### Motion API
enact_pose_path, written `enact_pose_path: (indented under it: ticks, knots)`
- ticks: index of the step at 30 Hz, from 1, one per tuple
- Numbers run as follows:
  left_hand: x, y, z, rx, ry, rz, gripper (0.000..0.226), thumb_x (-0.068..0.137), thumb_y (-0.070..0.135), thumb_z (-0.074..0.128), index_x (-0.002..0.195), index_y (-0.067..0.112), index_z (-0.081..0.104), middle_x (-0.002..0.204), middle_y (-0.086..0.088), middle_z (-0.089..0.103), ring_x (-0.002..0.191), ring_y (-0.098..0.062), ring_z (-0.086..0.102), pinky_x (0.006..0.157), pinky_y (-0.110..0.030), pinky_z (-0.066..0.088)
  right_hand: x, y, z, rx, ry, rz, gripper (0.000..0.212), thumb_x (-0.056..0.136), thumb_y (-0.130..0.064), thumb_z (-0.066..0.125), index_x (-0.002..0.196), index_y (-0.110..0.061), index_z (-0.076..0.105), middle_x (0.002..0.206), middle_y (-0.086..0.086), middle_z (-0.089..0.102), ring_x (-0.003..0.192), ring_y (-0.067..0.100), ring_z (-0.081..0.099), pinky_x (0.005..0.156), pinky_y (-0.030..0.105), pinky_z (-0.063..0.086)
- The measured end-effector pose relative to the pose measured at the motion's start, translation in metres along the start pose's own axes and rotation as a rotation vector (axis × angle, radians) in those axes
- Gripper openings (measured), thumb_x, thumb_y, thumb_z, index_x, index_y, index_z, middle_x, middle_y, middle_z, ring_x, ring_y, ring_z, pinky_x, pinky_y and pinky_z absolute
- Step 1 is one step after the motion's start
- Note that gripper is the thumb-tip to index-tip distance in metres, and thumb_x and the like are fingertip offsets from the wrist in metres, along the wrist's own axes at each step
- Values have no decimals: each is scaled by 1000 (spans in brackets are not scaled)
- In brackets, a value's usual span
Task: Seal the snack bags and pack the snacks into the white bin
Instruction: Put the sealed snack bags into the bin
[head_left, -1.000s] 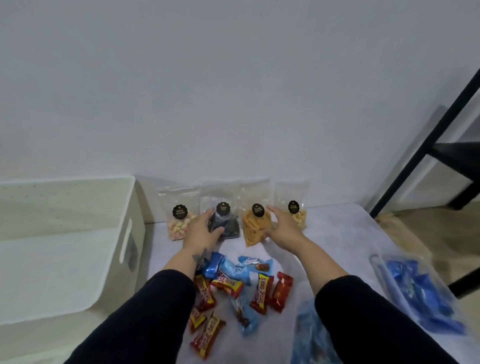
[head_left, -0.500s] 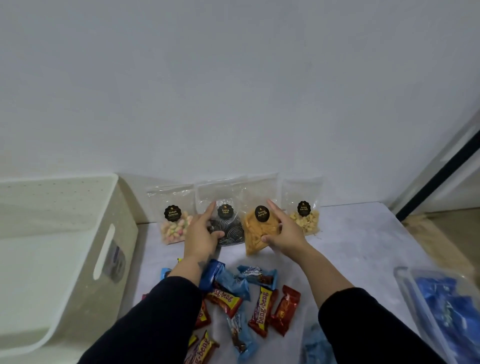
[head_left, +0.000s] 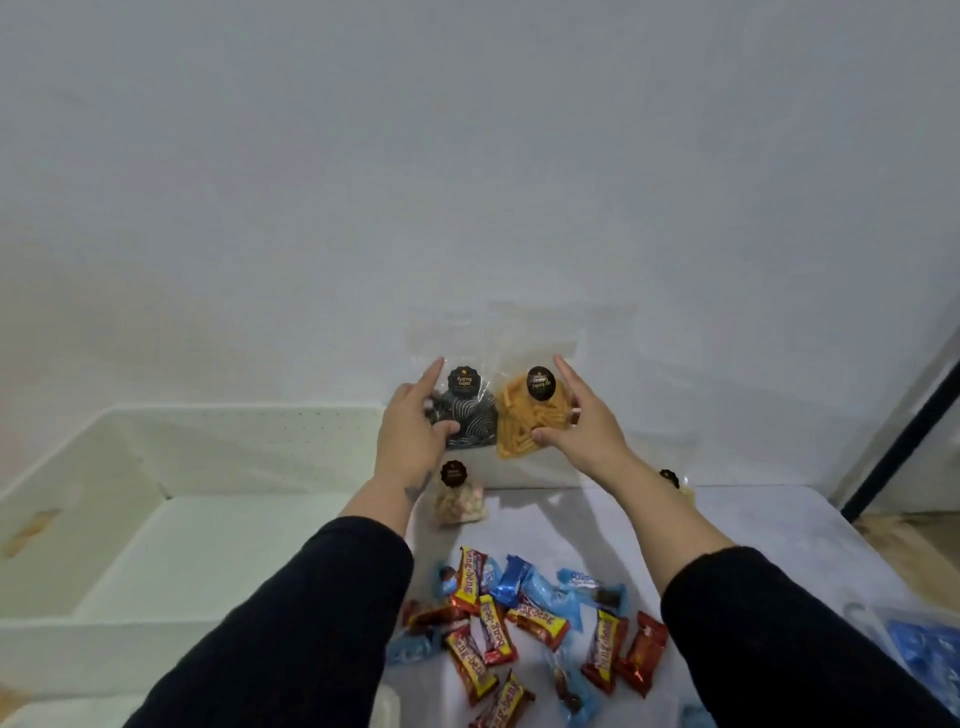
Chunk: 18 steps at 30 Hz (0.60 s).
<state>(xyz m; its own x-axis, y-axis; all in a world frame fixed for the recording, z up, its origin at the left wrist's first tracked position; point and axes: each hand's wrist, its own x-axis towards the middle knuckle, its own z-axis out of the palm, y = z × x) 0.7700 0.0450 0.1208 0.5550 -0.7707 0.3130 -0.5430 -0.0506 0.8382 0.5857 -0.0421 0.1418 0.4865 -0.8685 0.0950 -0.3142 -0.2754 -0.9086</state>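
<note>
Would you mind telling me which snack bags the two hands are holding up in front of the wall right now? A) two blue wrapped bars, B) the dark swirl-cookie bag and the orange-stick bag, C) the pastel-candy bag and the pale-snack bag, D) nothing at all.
B: the left hand grips the dark swirl-cookie bag and the right hand grips the orange-stick bag, both raised off the table.

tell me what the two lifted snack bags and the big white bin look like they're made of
The two clear snack bags, one with dark swirled snacks and one with orange sticks, look like thin glossy plastic film: the contents show through and the tops catch glare. The large white bin looks like matte rigid plastic, with dotted walls, though that is less certain.
</note>
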Motion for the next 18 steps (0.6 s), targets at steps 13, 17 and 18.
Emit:
enact_pose_path:
  ticks: [13,17,18]
  knots:
    - [-2,-115,-243,23,116,-175,85,72,-11,70,139,34,43,111,-7,59,85,-22,57,87,-39,54,-3,-124,233,-9,-105,-77,100,75,-2,76,149,-37,18,150,-3,39,136,18,40,97,20,32]
    - [-11,-172,-280,-45,82,-341,86,71,-19,65,139,30,44,108,-10,53,92,-31,59,86,-51,55,-11,-109,300,8,-178,72,101,76,2,73,151,-32,15,151,-2,38,136,19,40,95,21,38]
    - [-12,-183,-285,-29,71,-374,86,71,-19,65,139,29,44,109,-11,52,96,-33,59,86,-51,55,-12,-102,311,2,-192,114,101,76,3,72,151,-31,15,151,-2,37,136,20,40,92,21,38]
